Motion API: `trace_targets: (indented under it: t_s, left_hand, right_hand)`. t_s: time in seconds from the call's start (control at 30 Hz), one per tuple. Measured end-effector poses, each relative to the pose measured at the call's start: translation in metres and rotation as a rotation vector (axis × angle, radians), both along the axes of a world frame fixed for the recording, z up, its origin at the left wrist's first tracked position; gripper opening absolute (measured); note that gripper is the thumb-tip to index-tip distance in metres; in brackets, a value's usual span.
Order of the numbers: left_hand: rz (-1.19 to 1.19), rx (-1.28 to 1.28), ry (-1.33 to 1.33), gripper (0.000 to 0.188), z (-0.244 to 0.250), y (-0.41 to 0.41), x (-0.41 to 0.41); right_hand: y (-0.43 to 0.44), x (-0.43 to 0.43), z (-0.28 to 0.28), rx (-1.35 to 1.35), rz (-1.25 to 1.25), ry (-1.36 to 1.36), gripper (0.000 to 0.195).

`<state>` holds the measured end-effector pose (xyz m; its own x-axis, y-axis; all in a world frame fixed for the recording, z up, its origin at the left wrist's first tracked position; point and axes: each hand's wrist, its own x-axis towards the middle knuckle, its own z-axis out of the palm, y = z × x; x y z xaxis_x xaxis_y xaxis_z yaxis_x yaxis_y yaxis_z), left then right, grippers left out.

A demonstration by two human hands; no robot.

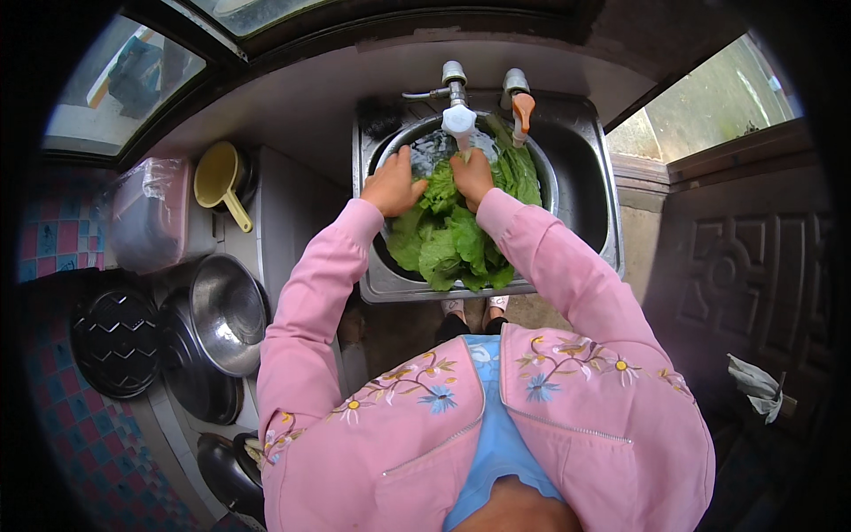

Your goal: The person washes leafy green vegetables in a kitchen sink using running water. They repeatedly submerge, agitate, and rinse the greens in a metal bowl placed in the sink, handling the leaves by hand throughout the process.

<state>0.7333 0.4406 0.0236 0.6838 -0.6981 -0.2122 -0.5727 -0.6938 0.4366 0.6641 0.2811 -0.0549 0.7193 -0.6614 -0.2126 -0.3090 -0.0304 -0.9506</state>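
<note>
Leafy green lettuce (459, 249) fills the front of a round metal basin (550, 174) standing in a stainless steel sink (598, 219). Some leaves hang over the basin's near rim. My right hand (473, 178) is closed on the lettuce just below a white-handled tap (459, 122). At the basin's left side, my left hand (392, 185) has its fingers apart over the water, its thumb beside the leaves. Longer green stalks (522, 169) lie along the right side of the basin. Water (432, 147) shows at the back.
A second tap with an orange handle (523, 112) stands right of the first. Dark scrubbing material (379, 118) sits in the sink's back left corner. On the left counter are a yellow ladle (218, 174), a metal bowl (229, 316), a black rack (114, 342) and a wok (226, 469).
</note>
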Motion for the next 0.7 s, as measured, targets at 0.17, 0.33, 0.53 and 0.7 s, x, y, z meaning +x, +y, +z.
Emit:
trace_targets:
  t_s: [0.17, 0.33, 0.53, 0.7]
  left_hand:
    - [-0.116, 0.019, -0.043, 0.106, 0.011, -0.007, -0.037]
    - [0.181, -0.220, 0.058, 0.074, -0.002, -0.014, -0.037]
    - [0.179, -0.374, 0.147, 0.029, -0.017, -0.021, -0.032]
    - [-0.087, 0.121, -0.001, 0.024, -0.016, -0.018, -0.039]
  right_hand:
    - [0.000, 0.016, 0.004, 0.606, -0.227, -0.183, 0.017]
    - [0.021, 0.022, 0.032, 1.024, -0.491, -0.307, 0.014]
    - [0.020, 0.019, 0.040, 0.870, -0.498, -0.326, 0.013]
    - [0.024, 0.001, 0.036, -0.256, 0.189, -0.288, 0.032]
